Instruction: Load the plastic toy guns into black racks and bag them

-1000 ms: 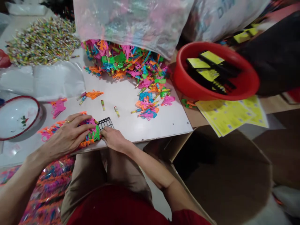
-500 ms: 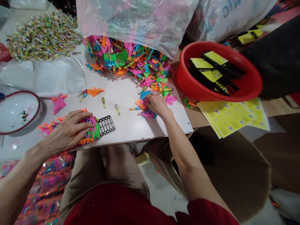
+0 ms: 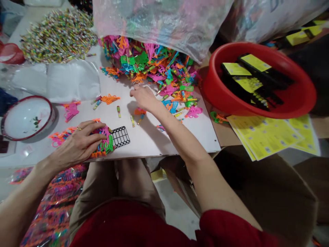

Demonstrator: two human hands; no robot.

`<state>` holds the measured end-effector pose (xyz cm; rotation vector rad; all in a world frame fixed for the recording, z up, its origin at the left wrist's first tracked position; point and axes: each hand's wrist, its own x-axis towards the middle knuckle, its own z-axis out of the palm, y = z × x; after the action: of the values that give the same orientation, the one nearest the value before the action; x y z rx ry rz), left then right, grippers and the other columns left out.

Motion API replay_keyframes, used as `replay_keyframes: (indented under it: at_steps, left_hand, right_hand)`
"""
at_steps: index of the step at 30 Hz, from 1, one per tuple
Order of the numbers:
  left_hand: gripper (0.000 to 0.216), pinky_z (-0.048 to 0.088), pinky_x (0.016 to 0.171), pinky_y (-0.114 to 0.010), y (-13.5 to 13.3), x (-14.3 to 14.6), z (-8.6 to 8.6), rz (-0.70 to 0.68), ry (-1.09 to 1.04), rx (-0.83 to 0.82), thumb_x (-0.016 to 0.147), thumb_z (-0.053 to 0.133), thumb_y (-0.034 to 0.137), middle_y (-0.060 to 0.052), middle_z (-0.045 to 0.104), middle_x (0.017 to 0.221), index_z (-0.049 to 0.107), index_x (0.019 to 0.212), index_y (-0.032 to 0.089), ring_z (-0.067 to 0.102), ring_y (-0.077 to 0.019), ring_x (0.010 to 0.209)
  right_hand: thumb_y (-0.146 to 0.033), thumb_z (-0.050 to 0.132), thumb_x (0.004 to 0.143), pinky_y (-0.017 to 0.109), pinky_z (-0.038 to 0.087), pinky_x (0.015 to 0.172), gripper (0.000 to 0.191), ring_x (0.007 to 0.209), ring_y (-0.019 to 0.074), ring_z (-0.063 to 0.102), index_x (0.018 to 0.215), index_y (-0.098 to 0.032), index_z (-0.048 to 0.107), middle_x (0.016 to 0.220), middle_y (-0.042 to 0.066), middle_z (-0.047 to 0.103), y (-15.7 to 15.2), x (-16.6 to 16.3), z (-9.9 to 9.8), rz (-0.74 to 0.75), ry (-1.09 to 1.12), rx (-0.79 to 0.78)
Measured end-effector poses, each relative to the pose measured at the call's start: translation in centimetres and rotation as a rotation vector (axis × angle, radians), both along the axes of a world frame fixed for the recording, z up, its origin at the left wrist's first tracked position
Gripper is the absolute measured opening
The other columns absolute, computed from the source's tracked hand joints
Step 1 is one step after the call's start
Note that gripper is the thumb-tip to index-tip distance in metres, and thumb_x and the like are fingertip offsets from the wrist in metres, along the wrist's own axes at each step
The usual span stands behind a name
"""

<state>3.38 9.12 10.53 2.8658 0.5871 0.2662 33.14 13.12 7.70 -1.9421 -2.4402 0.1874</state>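
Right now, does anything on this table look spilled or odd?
The colourful toys look spilled, spread untidily from the plastic bag onto the white table. Two small tubes lie loose near the black grid, apart from that pile.

Only a capital D could be read, on the translucent plastic bag, where the upper edge of the view cut the lettering off. Print on the yellow sheets and on the yellow labels in the red basin was too small and blurred.
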Motion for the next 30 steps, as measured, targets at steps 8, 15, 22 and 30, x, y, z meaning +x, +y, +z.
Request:
replay_keyframes:
  at_steps: [8, 15, 22, 30]
  left_hand:
    - [0.022, 0.043, 0.103, -0.050, 0.0, 0.1, 0.5, -0.009, 0.016, 0.005, 0.092, 0.047, 0.020, -0.010, 0.056, 0.127, 0.066, 0.103, 0.022, 0.049, -0.0265, 0.122]
    - [0.023, 0.042, 0.103, -0.051, -0.1, 0.3, 0.8, 0.008, 0.026, -0.008, 0.091, 0.048, 0.020, -0.009, 0.058, 0.127, 0.067, 0.103, 0.023, 0.050, -0.0266, 0.121]
    - [0.025, 0.042, 0.104, -0.051, -0.3, 0.4, 0.8, 0.033, 0.017, -0.034, 0.090, 0.048, 0.018, -0.009, 0.058, 0.127, 0.069, 0.103, 0.023, 0.050, -0.0272, 0.121]
    - [0.027, 0.041, 0.106, -0.051, -0.2, 0.1, 0.5, 0.032, 0.012, -0.063, 0.090, 0.048, 0.019, -0.009, 0.057, 0.130, 0.069, 0.106, 0.023, 0.048, -0.0272, 0.123]
  right_hand:
    - [-0.022, 0.044, 0.096, 0.033, 0.047, 0.078, 0.037, 0.093, 0.0245, 0.065, 0.131, -0.010, 0.041, 0.107, 0.019, 0.066, -6.8, -3.1, -4.8, -0.473, 0.183, -0.098]
    - [-0.022, 0.049, 0.090, 0.029, 0.047, 0.076, 0.033, 0.085, 0.0204, 0.064, 0.121, -0.010, 0.054, 0.094, 0.011, 0.068, -7.5, -2.1, -3.7, -0.500, 0.655, -0.053]
    - [-0.014, 0.048, 0.084, 0.027, 0.048, 0.076, 0.027, 0.084, 0.0154, 0.061, 0.107, -0.013, 0.062, 0.094, 0.005, 0.065, -8.7, -8.8, -7.7, -0.215, 1.054, -0.117]
    - [-0.008, 0.042, 0.087, 0.030, 0.046, 0.086, 0.022, 0.098, 0.0169, 0.058, 0.104, -0.015, 0.056, 0.105, 0.008, 0.062, -7.1, -9.3, -7.1, 0.092, 0.826, -0.105]
